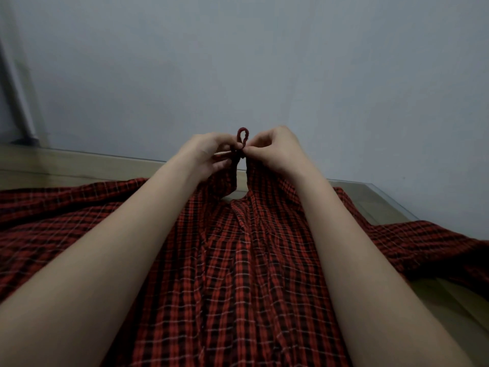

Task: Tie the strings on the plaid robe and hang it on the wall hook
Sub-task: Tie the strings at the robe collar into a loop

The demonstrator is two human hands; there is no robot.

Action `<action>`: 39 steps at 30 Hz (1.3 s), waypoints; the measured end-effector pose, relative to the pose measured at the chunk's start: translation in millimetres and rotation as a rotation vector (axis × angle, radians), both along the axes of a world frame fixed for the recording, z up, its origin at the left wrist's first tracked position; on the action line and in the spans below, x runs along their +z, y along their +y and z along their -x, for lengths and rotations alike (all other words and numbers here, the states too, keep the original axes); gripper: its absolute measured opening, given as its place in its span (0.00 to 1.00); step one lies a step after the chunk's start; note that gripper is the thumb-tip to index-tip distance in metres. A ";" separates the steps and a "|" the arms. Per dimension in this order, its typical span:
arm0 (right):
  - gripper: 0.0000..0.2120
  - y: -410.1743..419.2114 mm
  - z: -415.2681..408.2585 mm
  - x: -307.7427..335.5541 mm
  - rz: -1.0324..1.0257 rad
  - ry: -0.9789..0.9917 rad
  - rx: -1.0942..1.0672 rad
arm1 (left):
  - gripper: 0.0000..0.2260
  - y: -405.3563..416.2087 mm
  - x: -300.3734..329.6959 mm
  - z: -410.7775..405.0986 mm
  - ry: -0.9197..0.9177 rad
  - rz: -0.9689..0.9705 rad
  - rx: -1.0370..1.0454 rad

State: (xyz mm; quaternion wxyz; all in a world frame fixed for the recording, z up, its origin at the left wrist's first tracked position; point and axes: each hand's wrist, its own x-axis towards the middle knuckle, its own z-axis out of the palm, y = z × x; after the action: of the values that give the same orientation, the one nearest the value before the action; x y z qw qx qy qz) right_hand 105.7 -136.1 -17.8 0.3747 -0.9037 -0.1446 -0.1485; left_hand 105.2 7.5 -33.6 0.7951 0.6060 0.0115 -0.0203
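A red-and-black plaid robe [232, 274] lies spread over a glass-topped table, its collar end lifted toward the far edge. Its dark red string [243, 136] stands up in a small loop between my two hands. My left hand [209, 152] pinches the string at the loop's base from the left, with robe fabric under its fingers. My right hand [275, 149] pinches the same spot from the right and holds up the collar edge. Both forearms reach across the robe. No wall hook is in view.
The glass tabletop [378, 200] over light wood shows at the far left and right of the robe. A plain grey wall [238, 62] rises right behind the table. A pale vertical frame [16, 83] stands at the far left.
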 end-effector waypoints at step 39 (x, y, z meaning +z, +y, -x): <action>0.12 7.1 -4.2 -12.3 0.214 -0.172 -0.045 | 0.11 -1.3 -13.3 -3.5 -0.182 -0.115 0.130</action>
State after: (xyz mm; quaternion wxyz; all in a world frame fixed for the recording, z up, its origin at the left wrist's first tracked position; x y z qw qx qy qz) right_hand 109.8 -128.9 -30.1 0.2593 -0.9254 -0.1708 -0.2175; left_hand 108.8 6.2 -47.0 0.7563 0.6480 -0.0205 0.0873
